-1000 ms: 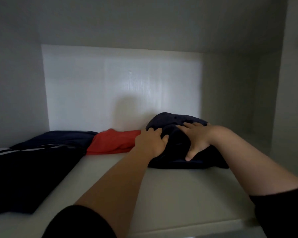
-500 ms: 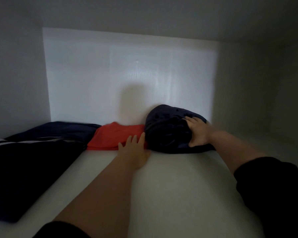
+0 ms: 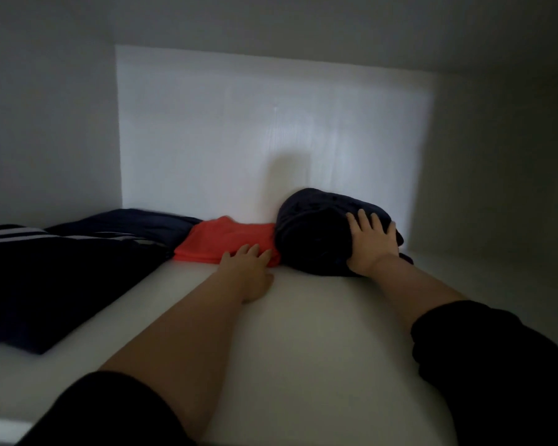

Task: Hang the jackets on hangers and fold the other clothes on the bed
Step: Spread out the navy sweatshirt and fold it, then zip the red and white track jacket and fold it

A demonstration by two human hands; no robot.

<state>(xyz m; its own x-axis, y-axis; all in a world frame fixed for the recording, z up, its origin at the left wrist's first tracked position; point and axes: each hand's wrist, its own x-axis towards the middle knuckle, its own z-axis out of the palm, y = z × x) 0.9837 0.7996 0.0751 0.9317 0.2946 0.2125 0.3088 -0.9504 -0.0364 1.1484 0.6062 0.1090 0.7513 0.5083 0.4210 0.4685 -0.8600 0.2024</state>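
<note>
A: Hand states?
B: R hand [image 3: 372,241] palm-down, fingers spread, pressing on rolled navy bundle [image 3: 313,233]. L hand [image 3: 247,272] flat on shelf [image 3: 319,333], fingers straight, tips touching red garment [image 3: 229,241] just left of bundle.
A: Arms?
B: Both reaching fwd, nearly straight.
</note>
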